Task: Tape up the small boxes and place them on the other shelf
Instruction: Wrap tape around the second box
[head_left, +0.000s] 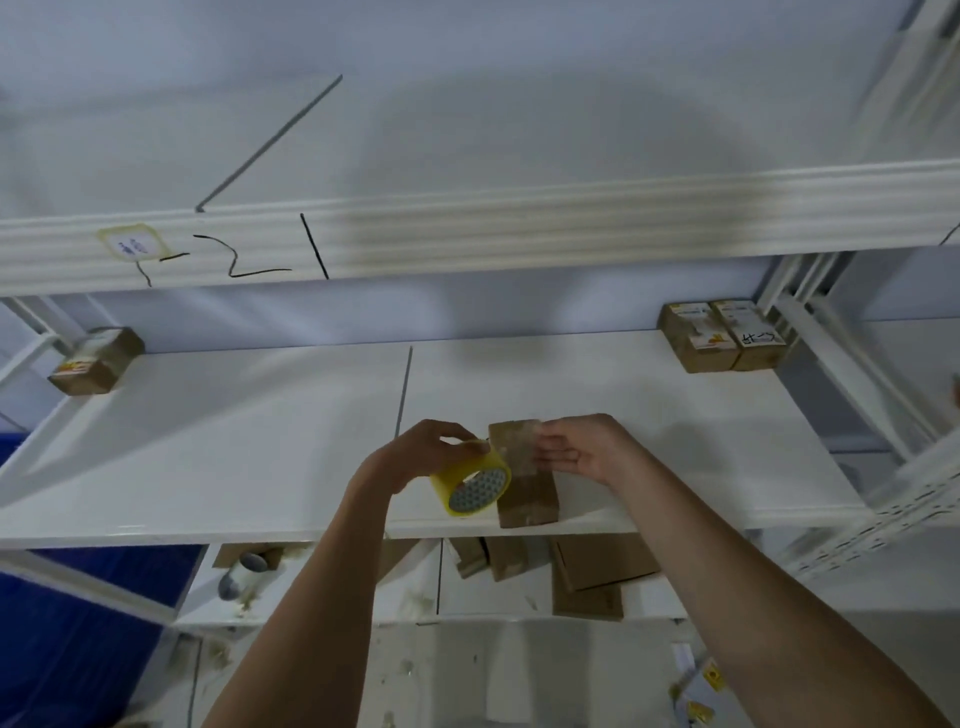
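Small cardboard box (524, 475) sits near the front edge of the middle shelf (208, 441), roughly at 6 o'clock on the board, long side running front to back. The right hand (576, 449) lies on its far end from the 3 o'clock side with fingers straight and together, which I'd say pins the box down so it doesn't skid while tape gets pulled across. The left hand (415, 454) grips a yellow tape roll (470, 486) right against the box's 9 o'clock side, fingers curled over the top of the roll, so my guess is a strip is being laid over the lid.

The box itself is plain brown, longish, with a glossy patch on top that looks like clear tape, though it's too blurry to be sure.

Other boxes: two labelled ones (722, 338) side by side at the 2 o'clock back corner, one (96, 361) at 10 o'clock. A messy pile of boxes (571, 571) sits on the shelf below.
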